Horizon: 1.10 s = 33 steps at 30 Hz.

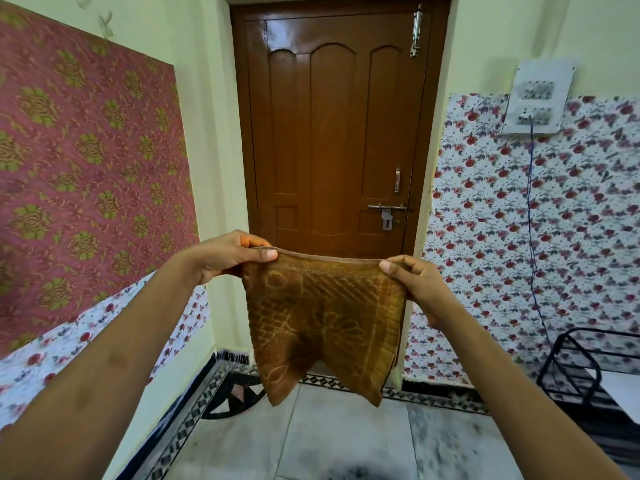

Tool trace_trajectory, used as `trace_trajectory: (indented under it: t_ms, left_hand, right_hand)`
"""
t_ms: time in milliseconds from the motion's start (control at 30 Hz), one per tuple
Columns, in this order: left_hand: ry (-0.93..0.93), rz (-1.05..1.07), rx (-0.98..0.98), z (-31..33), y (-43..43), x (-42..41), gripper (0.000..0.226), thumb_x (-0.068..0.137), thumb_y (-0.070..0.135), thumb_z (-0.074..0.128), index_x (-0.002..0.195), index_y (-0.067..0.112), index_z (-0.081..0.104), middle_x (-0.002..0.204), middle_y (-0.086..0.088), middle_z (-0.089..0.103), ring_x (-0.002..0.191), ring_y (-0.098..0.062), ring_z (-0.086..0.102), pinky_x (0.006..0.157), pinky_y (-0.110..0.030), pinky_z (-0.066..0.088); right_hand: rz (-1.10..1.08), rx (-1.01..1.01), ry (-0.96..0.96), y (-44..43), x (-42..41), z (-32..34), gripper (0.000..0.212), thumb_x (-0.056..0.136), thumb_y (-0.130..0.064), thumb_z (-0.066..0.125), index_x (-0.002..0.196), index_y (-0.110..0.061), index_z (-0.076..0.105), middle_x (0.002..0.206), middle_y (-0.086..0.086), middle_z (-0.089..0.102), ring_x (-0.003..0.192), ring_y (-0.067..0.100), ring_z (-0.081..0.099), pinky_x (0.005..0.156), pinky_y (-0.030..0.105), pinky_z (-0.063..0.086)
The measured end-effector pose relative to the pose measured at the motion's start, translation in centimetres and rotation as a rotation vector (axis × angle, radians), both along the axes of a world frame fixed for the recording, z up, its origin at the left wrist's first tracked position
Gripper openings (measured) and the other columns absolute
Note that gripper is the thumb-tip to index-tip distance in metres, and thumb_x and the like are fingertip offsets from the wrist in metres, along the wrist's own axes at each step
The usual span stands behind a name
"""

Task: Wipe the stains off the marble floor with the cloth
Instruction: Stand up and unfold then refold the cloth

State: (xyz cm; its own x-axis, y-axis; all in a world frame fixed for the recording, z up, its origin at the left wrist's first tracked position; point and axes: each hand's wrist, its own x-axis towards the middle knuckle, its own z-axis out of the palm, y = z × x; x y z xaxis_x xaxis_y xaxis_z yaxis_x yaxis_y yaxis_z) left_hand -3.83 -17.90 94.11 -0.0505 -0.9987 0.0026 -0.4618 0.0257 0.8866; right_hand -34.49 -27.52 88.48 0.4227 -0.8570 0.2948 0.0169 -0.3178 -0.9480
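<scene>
You are still preparing: your left hand point(228, 258) and right hand point(412, 282) each pinch a top corner of the cloth point(322, 323), which hangs spread in the air before the door point(332, 133). No wiping has begun, I judge. Next, bunch it and bring it down to the dark stains point(360, 471) on the floor point(346, 427) below.

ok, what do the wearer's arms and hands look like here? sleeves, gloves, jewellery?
Both forearms are bare up to the frame edge, no sleeves in view. The left hand and right hand wear no gloves, and no rings, watch or bands show. Fingers have short, unpainted nails.
</scene>
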Motion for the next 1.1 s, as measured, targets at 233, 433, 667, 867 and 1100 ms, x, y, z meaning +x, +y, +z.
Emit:
trace_trajectory:
  t_ms: [233,433,667,867,1100]
  left_hand:
    - [-0.045,-0.276,-0.044,2.1,0.6,-1.0,0.01,0.076,0.012,0.073,0.073,0.021,0.075,0.091,0.001,0.07,0.091,-0.013,0.065,0.083,-0.027,0.05]
    - [-0.162,-0.313,-0.146,1.6,-0.5,-5.3,0.047,0.084,-0.013,0.053,0.068,0.028,0.072,0.112,0.002,0.051,0.102,-0.004,0.054,0.081,-0.018,0.046]
    - [-0.018,-0.015,-0.353,0.0,-1.2,-7.2,0.026,0.085,0.003,0.062,0.074,0.026,0.068,0.114,0.009,0.049,0.117,-0.015,0.048,0.099,-0.034,0.044]
    - [0.182,0.176,-0.32,-1.3,-1.7,-7.4,0.032,0.085,0.013,0.065,0.099,0.036,0.048,0.111,0.001,0.053,0.107,-0.02,0.056,0.095,-0.04,0.048]
    - [0.218,0.032,-0.105,-1.4,-0.1,-8.0,0.024,0.092,0.042,0.05,0.106,0.034,0.068,0.115,-0.002,0.065,0.113,-0.022,0.057,0.097,-0.039,0.047]
  right_hand:
    - [0.524,0.178,-0.114,0.6,0.0,1.8,0.045,0.042,-0.043,0.091,0.074,-0.018,0.072,0.07,-0.003,0.063,0.067,0.009,0.06,0.061,0.02,0.05]
    - [0.511,0.073,-0.052,2.1,4.2,0.9,0.042,0.044,-0.048,0.088,0.076,-0.024,0.075,0.087,-0.01,0.069,0.084,0.005,0.064,0.071,0.02,0.05]
    - [0.254,-0.066,-0.219,2.1,6.0,0.9,0.012,0.068,-0.017,0.074,0.078,-0.022,0.074,0.105,-0.004,0.066,0.107,0.011,0.059,0.098,0.037,0.045]
    - [0.217,-0.066,-0.269,2.2,6.7,1.1,0.01,0.074,-0.013,0.069,0.082,-0.018,0.07,0.108,-0.008,0.067,0.114,0.004,0.056,0.1,0.03,0.042]
    - [0.167,-0.096,-0.18,2.2,6.5,0.3,0.007,0.081,-0.011,0.066,0.084,-0.018,0.067,0.097,-0.004,0.067,0.102,0.003,0.059,0.093,0.025,0.044]
